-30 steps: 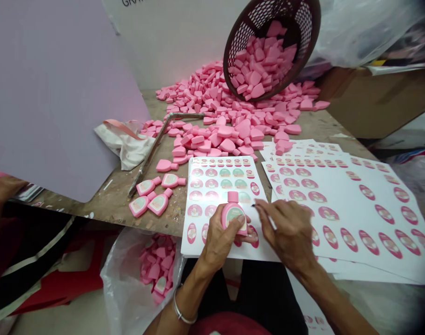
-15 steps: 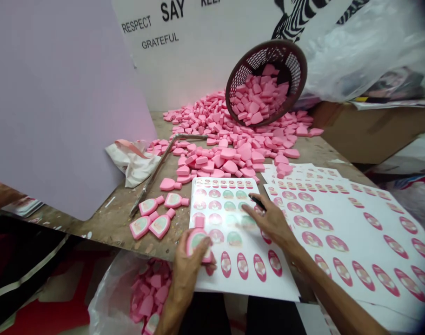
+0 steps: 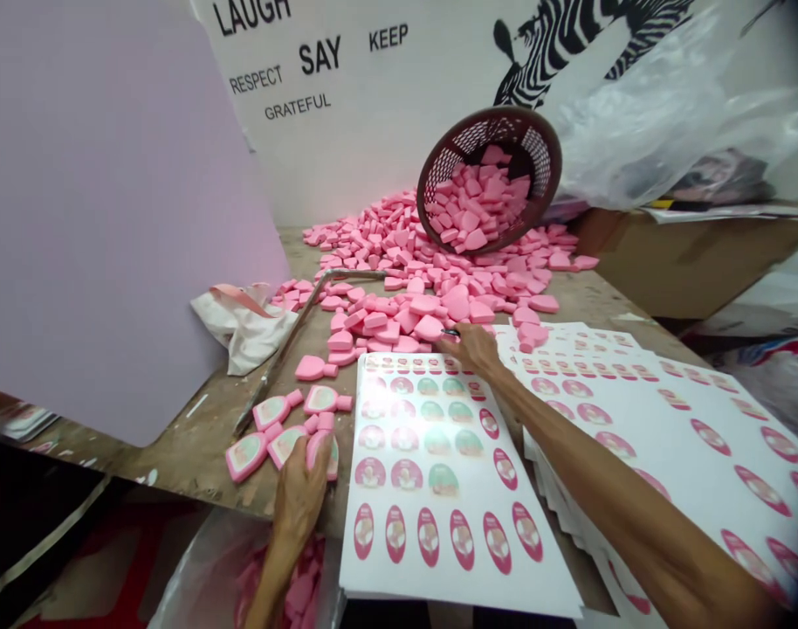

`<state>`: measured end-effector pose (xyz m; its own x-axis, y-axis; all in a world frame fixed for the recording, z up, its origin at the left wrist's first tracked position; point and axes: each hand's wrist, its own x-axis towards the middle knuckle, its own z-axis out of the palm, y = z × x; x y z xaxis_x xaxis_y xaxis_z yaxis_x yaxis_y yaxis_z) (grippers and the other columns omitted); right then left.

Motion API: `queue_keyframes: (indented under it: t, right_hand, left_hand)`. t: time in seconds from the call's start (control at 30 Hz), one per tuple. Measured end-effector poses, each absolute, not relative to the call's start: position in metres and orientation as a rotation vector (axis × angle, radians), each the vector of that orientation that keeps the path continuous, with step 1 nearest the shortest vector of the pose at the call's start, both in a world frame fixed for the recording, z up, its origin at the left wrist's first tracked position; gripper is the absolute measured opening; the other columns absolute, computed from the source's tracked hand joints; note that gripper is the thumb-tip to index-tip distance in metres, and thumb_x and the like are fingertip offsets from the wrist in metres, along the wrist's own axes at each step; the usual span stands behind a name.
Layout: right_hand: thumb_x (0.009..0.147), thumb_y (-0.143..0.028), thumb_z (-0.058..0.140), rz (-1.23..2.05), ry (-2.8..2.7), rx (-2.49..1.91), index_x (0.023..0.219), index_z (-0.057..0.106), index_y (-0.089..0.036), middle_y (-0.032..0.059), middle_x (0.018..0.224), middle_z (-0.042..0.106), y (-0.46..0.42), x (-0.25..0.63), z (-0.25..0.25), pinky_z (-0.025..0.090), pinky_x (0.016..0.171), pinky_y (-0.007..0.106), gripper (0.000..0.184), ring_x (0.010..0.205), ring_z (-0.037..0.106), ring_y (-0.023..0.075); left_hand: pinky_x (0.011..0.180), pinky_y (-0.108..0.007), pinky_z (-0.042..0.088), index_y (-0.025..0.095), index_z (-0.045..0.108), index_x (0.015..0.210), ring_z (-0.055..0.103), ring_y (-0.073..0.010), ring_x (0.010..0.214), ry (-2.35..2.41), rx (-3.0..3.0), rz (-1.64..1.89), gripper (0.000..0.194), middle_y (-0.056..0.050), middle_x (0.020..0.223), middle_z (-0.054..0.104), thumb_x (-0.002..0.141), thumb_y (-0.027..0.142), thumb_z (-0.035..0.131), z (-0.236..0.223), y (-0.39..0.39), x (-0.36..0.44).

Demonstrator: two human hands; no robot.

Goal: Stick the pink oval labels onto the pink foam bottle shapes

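Observation:
My left hand point(image 3: 299, 491) grips a small pink bottle point(image 3: 324, 447) with a label on its face, down at the table beside several other labelled pink bottles point(image 3: 247, 454). My right hand point(image 3: 474, 351) reaches past the top of the sticker sheet point(image 3: 399, 450). A slim black tool point(image 3: 450, 332) sticks out from its fingers; its exact kind is unclear. Its fingertips are by an unlabelled pink bottle point(image 3: 429, 328) at the near edge of the heap, and whether they touch it cannot be made out. Round, green and oval pink stickers cover much of the sheet.
A brown mesh basket point(image 3: 553, 175) lies tipped over, spilling pink bottles point(image 3: 379, 227). A bent metal rod point(image 3: 281, 349) and a white cloth bag point(image 3: 242, 328) lie left. More sticker sheets point(image 3: 687, 472) spread right. A plastic bag point(image 3: 196, 568) of bottles hangs below the table edge.
My left hand has moved left and set the labelled bottle down among the others. My right hand has gone from the stickers up to the heap, still with the black tool.

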<state>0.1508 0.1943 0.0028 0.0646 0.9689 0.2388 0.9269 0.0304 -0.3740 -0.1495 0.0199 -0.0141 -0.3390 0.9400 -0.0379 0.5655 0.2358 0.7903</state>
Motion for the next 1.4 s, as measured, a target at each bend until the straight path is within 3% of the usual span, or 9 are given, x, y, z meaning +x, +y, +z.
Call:
queue_keyframes:
  t: [0.13,0.23,0.3,0.43,0.53,0.63,0.93,1.23,1.4]
  right_hand:
    - [0.081,-0.041,0.057,0.218,-1.985,-1.803,0.097,0.067,-0.015,0.0091,0.091,0.069,0.153,0.168,0.032,0.041,0.070,0.029,0.032,0.084,0.061,0.0217]
    - [0.079,-0.038,0.061,0.583,-2.294,-1.386,0.096,0.068,-0.020,0.0014,0.088,0.068,0.104,0.173,0.057,0.043,0.067,0.025,0.025,0.078,0.060,0.0158]
    - [0.079,-0.035,0.063,0.781,-2.436,-1.108,0.096,0.068,-0.022,0.0003,0.090,0.067,0.070,0.170,0.071,0.044,0.068,0.025,0.022,0.079,0.060,0.0153]
    - [0.080,-0.033,0.064,0.920,-2.447,-1.014,0.098,0.066,-0.025,-0.0006,0.090,0.066,0.026,0.163,0.075,0.045,0.069,0.025,0.020,0.080,0.059,0.0144]
    - [0.084,-0.038,0.060,0.917,-2.211,-1.182,0.105,0.061,-0.025,0.0008,0.099,0.066,0.013,0.164,0.051,0.047,0.073,0.027,0.024,0.086,0.061,0.0153]
    - [0.092,-0.039,0.046,0.697,-1.966,-1.456,0.098,0.060,-0.022,0.0024,0.089,0.067,0.003,0.158,0.014,0.046,0.068,0.029,0.023,0.077,0.061,0.0166]
    - [0.091,-0.028,0.049,-0.041,-2.046,-1.650,0.085,0.061,-0.019,0.0038,0.077,0.064,-0.011,0.125,-0.032,0.031,0.072,0.033,0.015,0.077,0.054,0.0190]
    - [0.086,-0.025,0.055,0.116,-2.070,-1.601,0.077,0.060,-0.020,0.0000,0.071,0.062,-0.004,0.132,-0.031,0.030,0.070,0.031,0.011,0.072,0.054,0.0161]
    - [0.082,-0.033,0.061,0.157,-2.011,-1.613,0.076,0.059,-0.020,0.0010,0.073,0.064,-0.003,0.131,-0.034,0.033,0.070,0.032,0.015,0.071,0.054,0.0171]
  left_hand:
    - [0.093,-0.051,0.040,0.015,0.062,0.101,0.053,-0.0356,0.109,2.190,1.765,0.976,0.038,-0.017,0.107,0.061,0.086,0.046,0.046,0.000,0.022,-0.139]
    - [0.102,-0.048,0.035,0.017,0.059,0.112,0.045,-0.0326,0.121,1.967,1.902,1.128,0.039,-0.016,0.124,0.054,0.083,0.042,0.055,0.021,0.019,-0.115]
    - [0.098,-0.043,0.041,0.019,0.060,0.112,0.052,-0.0294,0.116,1.586,1.769,0.967,0.038,-0.013,0.120,0.059,0.080,0.041,0.061,0.033,0.014,-0.096]
    - [0.072,-0.032,0.053,0.016,0.066,0.093,0.067,-0.0219,0.079,0.891,1.239,0.451,0.031,-0.008,0.086,0.068,0.078,0.043,0.064,0.038,-0.003,-0.063]
    - [0.056,-0.024,0.050,0.013,0.063,0.089,0.064,-0.0153,0.057,0.847,0.972,0.569,0.033,-0.005,0.066,0.066,0.078,0.044,0.064,0.026,-0.013,-0.052]
    - [0.043,-0.018,0.043,0.013,0.060,0.088,0.057,-0.0111,0.044,1.108,0.940,0.818,0.035,-0.001,0.057,0.062,0.074,0.045,0.068,0.013,-0.015,-0.049]
    - [0.055,-0.027,0.056,0.015,0.054,0.099,0.070,-0.0201,0.061,1.266,0.988,0.932,0.038,-0.003,0.066,0.067,0.081,0.049,0.059,-0.002,-0.018,-0.035]
    - [0.053,-0.026,0.055,0.017,0.053,0.097,0.070,-0.0193,0.060,1.264,1.024,0.907,0.037,-0.003,0.071,0.067,0.082,0.050,0.056,-0.004,-0.017,-0.037]
    - [0.057,-0.028,0.057,0.017,0.053,0.104,0.069,-0.0191,0.061,1.233,1.048,0.916,0.039,-0.001,0.067,0.066,0.084,0.050,0.055,-0.006,-0.019,-0.038]
